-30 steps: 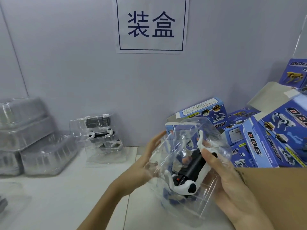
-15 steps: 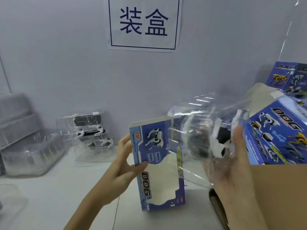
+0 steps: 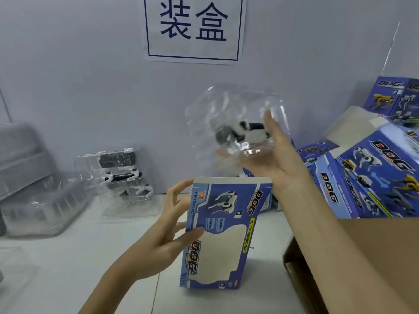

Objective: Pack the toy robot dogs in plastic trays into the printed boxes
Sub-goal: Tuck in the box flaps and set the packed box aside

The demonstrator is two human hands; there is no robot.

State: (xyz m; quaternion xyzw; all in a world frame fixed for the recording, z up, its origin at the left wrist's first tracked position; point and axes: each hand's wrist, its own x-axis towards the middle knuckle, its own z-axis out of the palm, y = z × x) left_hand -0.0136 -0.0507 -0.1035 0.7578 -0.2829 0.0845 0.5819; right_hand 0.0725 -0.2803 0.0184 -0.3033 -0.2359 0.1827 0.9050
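Up in the air goes the clear plastic tray (image 3: 235,123), black-and-white toy dog (image 3: 243,132) blurred inside, cradled on the right hand (image 3: 275,155), fingers curled around its underside. Just below, the blue printed box (image 3: 223,232) stands upright on the white desk (image 3: 68,257), open top facing the tray, the left hand (image 3: 167,234) pinching its left edge. More filled trays (image 3: 118,175) sit toward the desk's far edge; stacked boxes (image 3: 367,177) crowd the right.

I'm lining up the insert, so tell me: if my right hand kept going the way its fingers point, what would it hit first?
The right hand points up and away, holding the clear tray with the toy dog. Beyond it, the grey wall looks first in line; depth is unclear. The printed box stands lower, off that line.
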